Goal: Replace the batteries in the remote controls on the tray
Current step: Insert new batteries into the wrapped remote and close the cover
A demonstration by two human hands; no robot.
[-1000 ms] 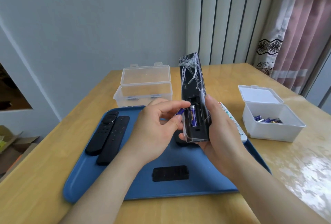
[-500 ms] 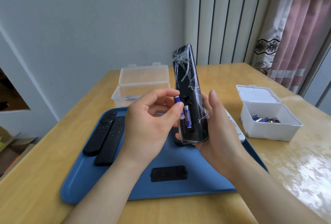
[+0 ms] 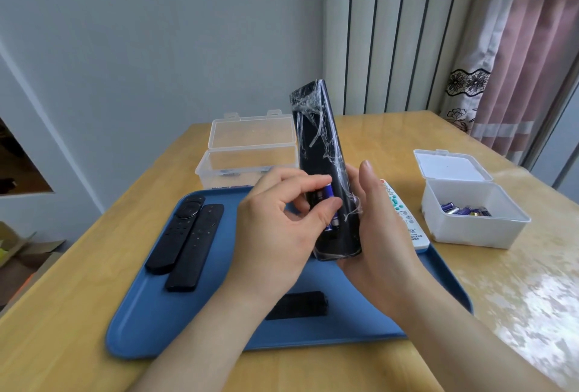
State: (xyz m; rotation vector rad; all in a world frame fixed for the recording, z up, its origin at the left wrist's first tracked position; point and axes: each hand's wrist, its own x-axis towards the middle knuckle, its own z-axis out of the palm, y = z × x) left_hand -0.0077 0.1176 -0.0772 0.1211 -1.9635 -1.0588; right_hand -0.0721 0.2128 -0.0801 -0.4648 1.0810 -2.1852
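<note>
On the table [image 3: 62, 297] the tray [image 3: 141, 329] sits centre frame: two remotes [image 3: 175, 235] side by side at its left, cover [image 3: 297, 305] near its front, upright remote [image 3: 319, 153] over its middle, another remote [image 3: 404, 219] on its right edge. Behind it the far box [image 3: 250, 153]; right of it the side box [image 3: 470, 228] (batteries [image 3: 463, 210] inside).

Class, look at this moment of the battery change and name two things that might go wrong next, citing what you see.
1. The left hand pinches the battery by the tips of its fingers at the open slot of the wrapped remote; it may slip onto the tray.
2. Loose plastic film hangs near that slot, beside the right hand holding the remote; it may snag under the battery.
</note>
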